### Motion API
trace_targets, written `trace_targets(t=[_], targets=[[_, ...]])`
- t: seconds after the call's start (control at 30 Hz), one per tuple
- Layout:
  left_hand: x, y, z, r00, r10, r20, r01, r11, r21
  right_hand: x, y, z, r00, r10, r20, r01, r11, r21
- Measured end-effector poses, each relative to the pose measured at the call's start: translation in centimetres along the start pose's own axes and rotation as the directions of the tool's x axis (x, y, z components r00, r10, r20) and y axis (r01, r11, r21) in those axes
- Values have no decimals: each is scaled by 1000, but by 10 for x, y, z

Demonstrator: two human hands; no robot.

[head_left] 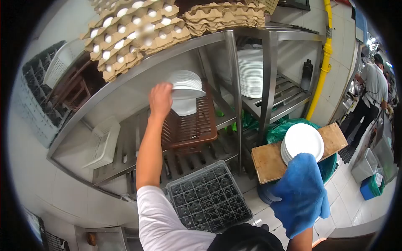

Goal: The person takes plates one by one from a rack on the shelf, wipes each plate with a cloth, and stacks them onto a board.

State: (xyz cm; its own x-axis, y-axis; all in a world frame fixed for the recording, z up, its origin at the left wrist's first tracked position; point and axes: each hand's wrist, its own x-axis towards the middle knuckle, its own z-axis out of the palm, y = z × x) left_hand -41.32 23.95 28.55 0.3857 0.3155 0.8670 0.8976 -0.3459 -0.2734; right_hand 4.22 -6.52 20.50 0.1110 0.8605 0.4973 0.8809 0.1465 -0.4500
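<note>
At far left is a crate (37, 108). On the shelf unit's lower slats, a white basket (102, 144) sits tipped. Egg trays (121, 42) are stacked on the top; their moulded cups hold the eggs apart, which presumably lets them pile.

The left hand (161, 100) reaches into the unit, its partly curled fingers at the near edge of the white dishes (186, 79). Whether it grips one cannot be told. The dishes lean together in a brown rack (209, 121), whose slots appear meant for draining. In front and lower, glasses stand in a glass rack (209, 196), divided, in my judgement, to stop them knocking.

To the right, a plate stack (250, 73) stands upright on another shelf. Beyond it, a board (268, 161) lies over a green bag (328, 167), apparently as a makeshift stand; plates (303, 140) are piled on it.

A blue cloth (299, 192) covers the right hand and meets the near edge of those plates, probably to keep bare skin off them. Its opening and grip cannot be determined; only the forearm (303, 239) shows. At far right a co-worker (372, 88) stands well apart.
</note>
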Motion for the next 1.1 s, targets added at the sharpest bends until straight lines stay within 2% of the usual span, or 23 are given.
trace_targets(t=[0.1,0.13,0.17,0.2,0.23,0.27,0.33,0.37,0.4,0.43,0.47,0.5,0.53,0.57,0.6,0.63,0.67,0.7,0.77,0.8,0.9,1.03,1.1], targets=[[-3,57,-64,977,-103,-186,64,977,-204,34,-10,26,982,-32,186,109,899,-424],[-6,80,-83,962,-213,-172,161,948,-276,51,-18,43,909,-8,416,317,661,-680],[-10,109,-102,910,-404,-95,351,871,-344,65,-26,60,768,22,640,577,410,-706],[-12,139,-120,820,-573,3,528,753,-393,75,10,106,833,-330,444,548,602,-581],[-11,169,-132,786,-611,92,570,659,-490,88,-12,89,625,-255,738,689,624,-369],[-21,191,-130,736,-635,235,606,463,-647,59,-15,74,656,-522,545,719,214,-661],[-37,235,-132,690,-525,499,687,256,-680,30,-21,55,685,-71,726,271,949,-163],[-53,247,-123,638,-457,620,733,114,-671,17,-16,40,838,-90,538,75,996,51],[-70,249,-118,587,-394,707,725,-133,-676,1,0,42,817,51,574,-355,828,433],[-87,251,-111,546,-309,779,684,-373,-627,-9,20,42,746,137,651,-649,367,667],[-106,261,-101,511,-254,821,595,-585,-551,-13,33,30,752,147,642,-645,363,673],[-131,283,-85,467,-211,859,531,-709,-463,-18,43,15,930,-3,366,-241,749,617],[-164,310,-70,406,-157,900,557,-738,-380,-26,53,3,952,-270,146,210,920,331],[-195,338,-57,367,-77,927,705,-628,-331,-32,66,1,956,-257,144,202,928,314],[-226,362,-48,353,89,931,901,-300,-313,-39,80,3,995,-97,-4,83,829,552],[-245,375,-43,316,345,884,879,245,-410,-45,97,5,989,101,-106,15,649,760],[-257,380,-45,266,468,843,710,496,-500,-50,124,3,979,104,-178,44,739,673],[-263,374,-48,308,415,856,633,582,-510,-55,150,3,975,120,-185,34,747,664],[-240,345,-59,483,-62,874,671,668,-323,-66,187,3,931,353,-92,-159,620,769],[-248,333,-47,847,-248,471,410,869,-278,-71,186,-6,939,112,-326,85,841,535],[-110,366,-89,813,-556,173,571,701,-428,-72,174,-55,945,45,-325,84,924,374],[-36,411,-48,898,-405,170,377,513,-771,-97,213,15,982,97,-164,-24,916,401],[-2,465,-55,973,47,228,103,792,-602,-107,245,76,973,58,223,-230,314,921]])
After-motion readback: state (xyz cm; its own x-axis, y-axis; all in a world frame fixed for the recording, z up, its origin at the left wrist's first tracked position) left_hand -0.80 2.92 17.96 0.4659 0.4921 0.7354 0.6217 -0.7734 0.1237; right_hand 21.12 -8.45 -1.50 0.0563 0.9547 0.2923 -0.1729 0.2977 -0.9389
